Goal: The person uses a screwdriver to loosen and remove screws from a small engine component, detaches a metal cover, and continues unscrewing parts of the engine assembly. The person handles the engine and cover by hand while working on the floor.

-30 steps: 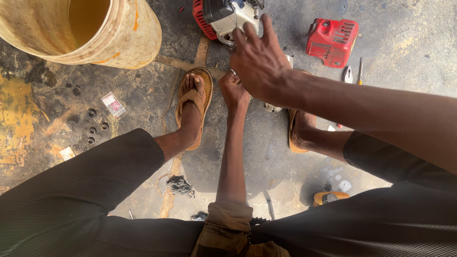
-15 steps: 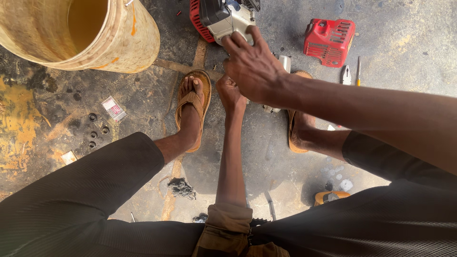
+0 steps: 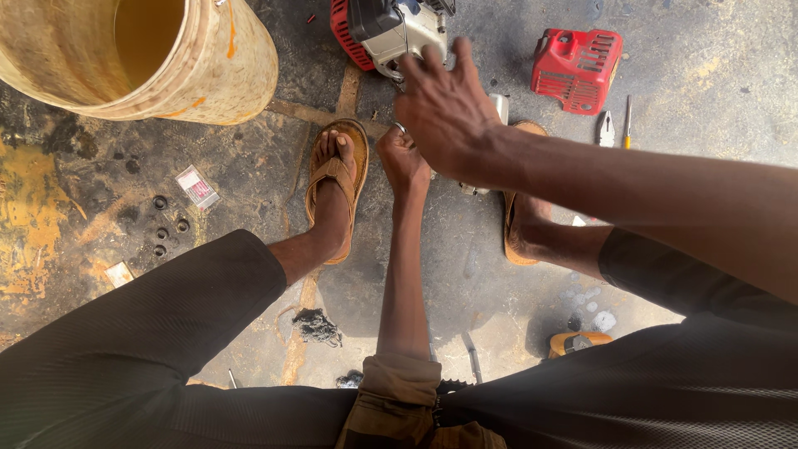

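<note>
The person sits low over the stained floor, and the right hand (image 3: 445,112) reaches forward with its fingers (image 3: 432,62) spread wide and holding nothing. Just beyond those fingertips, touching or almost touching them, stands the small engine (image 3: 391,29) with its grey metal body and red housing. So the engine lies straight ahead of the fingers and slightly to their left side, and its long axis seems to run across the reach, not along it (the top of the engine is cut by the edge of the view, so I say this with care).

The left hand (image 3: 403,158) is lower and nearer to the body, behind the right one. It is closed like a fist, and a small metal ring shows at its top; I cannot tell if it really grips something, because the right hand covers part of it. Of the two hands the right is clearly the nearer to the engine.

To the right of the open fingers, well apart, lies a red engine cover (image 3: 578,71), and further right a pair of pliers (image 3: 605,129) and a thin screwdriver (image 3: 628,120). To the far left of the fingers stands a big yellowish bucket (image 3: 208,71).
</note>
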Available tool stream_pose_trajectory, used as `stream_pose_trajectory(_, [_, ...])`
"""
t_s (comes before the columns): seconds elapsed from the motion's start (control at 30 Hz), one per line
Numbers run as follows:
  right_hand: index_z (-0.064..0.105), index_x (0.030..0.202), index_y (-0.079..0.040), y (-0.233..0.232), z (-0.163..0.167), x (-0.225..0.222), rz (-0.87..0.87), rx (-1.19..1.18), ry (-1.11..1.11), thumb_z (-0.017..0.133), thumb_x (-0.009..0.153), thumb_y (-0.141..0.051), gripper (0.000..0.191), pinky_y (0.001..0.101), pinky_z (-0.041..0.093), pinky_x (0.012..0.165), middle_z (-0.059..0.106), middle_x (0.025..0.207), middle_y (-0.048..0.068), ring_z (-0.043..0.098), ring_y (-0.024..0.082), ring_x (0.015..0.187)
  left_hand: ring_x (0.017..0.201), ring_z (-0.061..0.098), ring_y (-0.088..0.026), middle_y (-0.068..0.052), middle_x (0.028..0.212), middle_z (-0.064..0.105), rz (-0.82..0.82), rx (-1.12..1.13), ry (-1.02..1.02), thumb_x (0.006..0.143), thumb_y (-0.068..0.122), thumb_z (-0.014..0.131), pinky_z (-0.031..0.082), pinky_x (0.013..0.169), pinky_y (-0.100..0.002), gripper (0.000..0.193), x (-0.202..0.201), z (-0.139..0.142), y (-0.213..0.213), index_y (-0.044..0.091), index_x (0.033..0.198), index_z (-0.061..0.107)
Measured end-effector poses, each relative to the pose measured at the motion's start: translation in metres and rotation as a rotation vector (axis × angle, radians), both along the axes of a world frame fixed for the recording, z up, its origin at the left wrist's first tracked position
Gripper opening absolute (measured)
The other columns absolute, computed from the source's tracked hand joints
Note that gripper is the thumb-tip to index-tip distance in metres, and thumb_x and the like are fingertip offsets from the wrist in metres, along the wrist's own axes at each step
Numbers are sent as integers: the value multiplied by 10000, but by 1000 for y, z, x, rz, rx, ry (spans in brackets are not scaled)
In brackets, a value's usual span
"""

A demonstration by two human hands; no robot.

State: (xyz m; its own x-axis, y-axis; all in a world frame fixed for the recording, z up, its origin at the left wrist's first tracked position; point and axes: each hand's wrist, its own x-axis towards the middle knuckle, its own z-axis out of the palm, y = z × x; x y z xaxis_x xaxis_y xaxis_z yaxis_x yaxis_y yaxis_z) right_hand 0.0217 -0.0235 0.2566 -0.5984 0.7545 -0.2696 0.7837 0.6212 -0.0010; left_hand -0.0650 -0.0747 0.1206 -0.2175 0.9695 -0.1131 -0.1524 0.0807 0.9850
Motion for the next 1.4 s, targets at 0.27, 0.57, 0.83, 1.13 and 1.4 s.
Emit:
stream_pose_trajectory(0.27, [702,1038,-73,10,6,3,-95,44,210,728,868,-201,215,567,400,993,578,1097,113,506,264,1076,622,585,-103,-29,696,606,23,-141,95,831,-45,753,590,751,-344,180,1,6,1,35,736,622])
stream_pose_trajectory(0.57, [747,849,-183,4,26,-9,58,-32,26,764,784,-113,97,514,376,1087,610,1160,53,506,221,1164,656,514,-42,41,688,579,6,8,161,847,-45,738,461,602,-314,282,0,1,0,66,678,540])
stream_pose_trajectory(0.83, [768,910,-138,11,15,0,27,-41,52,749,870,-160,49,431,463,1089,597,1183,72,521,214,1221,612,404,-88,12,654,449,-148,56,316,862,12,738,388,602,-334,311,-5,-1,1,34,695,477])
stream_pose_trajectory(1.13, [618,1437,-124,13,19,3,38,196,171,721,827,-107,618,436,479,949,554,1171,113,535,218,1139,696,587,-100,-37,716,627,102,213,406,816,-7,780,489,666,-368,179,9,-5,-7,-34,810,603])
stream_pose_trajectory(1.4, [656,1354,-106,18,23,8,93,217,159,769,767,-182,603,464,474,952,561,1173,129,542,239,1150,766,581,-120,-56,818,604,-25,100,235,885,-3,757,492,709,-356,163,6,-9,-8,-66,882,606])
